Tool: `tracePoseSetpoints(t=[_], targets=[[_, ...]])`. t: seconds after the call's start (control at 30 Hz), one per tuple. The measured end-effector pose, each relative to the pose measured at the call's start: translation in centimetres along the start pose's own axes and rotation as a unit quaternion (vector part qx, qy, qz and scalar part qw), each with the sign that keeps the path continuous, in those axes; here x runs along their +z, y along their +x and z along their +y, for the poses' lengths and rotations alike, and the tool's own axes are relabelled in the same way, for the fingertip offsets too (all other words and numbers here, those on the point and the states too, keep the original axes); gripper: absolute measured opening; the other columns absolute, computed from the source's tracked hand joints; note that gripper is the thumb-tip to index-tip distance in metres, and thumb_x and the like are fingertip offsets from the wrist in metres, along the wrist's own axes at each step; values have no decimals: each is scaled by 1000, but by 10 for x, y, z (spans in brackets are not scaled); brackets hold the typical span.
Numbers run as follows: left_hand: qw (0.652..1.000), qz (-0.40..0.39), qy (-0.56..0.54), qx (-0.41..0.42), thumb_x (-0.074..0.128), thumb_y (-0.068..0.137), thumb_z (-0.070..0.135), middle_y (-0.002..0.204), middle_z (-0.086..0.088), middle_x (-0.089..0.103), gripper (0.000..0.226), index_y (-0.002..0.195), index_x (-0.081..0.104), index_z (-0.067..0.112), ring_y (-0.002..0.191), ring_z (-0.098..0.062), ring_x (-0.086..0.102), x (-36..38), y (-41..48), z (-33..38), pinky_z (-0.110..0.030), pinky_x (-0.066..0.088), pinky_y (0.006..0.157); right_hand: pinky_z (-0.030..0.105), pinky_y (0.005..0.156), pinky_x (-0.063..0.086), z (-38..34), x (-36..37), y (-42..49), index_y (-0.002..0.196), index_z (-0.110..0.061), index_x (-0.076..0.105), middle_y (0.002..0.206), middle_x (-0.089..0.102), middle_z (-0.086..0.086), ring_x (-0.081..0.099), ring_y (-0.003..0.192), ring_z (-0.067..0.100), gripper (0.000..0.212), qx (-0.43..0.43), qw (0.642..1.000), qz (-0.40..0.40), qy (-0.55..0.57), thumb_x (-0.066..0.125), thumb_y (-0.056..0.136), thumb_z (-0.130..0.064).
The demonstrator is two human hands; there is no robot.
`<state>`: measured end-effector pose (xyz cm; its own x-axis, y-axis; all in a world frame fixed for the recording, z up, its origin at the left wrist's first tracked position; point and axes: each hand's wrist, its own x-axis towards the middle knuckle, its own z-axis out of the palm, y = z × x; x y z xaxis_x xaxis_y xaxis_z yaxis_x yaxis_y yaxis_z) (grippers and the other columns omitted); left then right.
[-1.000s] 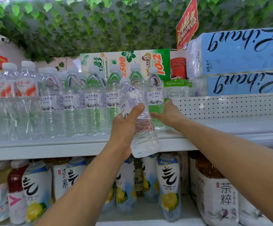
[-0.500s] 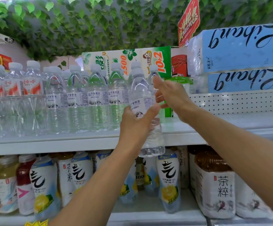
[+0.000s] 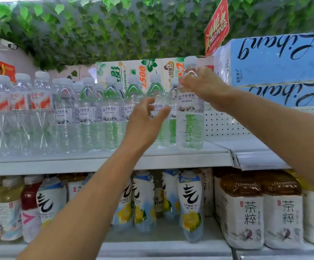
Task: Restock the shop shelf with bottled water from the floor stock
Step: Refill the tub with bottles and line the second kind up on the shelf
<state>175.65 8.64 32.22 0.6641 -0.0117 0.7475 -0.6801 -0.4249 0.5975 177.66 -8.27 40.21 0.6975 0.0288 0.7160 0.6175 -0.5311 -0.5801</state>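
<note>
Right hand (image 3: 205, 87) grips water bottle (image 3: 190, 117) by its shoulder, upright on shelf (image 3: 199, 160); left hand (image 3: 144, 121) loosely open, empty, beside it

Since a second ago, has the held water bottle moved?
Yes: the water bottle went up and right, from below the shelf lip onto it; the right hand grips its neck.
</note>
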Motion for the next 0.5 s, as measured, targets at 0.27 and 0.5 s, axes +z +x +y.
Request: tracePoseSetpoints(t=[0.27, 0.5], targets=[[962, 25, 250, 110, 63, 93, 35, 139, -8, 49, 56, 145, 45, 24, 136, -24, 29, -12, 54, -19, -36, 24, 111, 43, 103, 43, 28, 24, 18, 142, -6, 34, 106, 58, -6, 54, 113, 17, 64, 18, 999, 4, 41, 61, 93, -38], [902, -9, 404, 149, 57, 92, 49, 151, -11, 40, 70, 153, 27, 30, 146, -29, 18, -4, 90, -20, -44, 6, 121, 46, 109, 36, 55, 35, -14, 145, -16, 25, 141, 40, 7, 43, 130, 26, 89, 81, 996, 32, -22, 70, 80, -57]])
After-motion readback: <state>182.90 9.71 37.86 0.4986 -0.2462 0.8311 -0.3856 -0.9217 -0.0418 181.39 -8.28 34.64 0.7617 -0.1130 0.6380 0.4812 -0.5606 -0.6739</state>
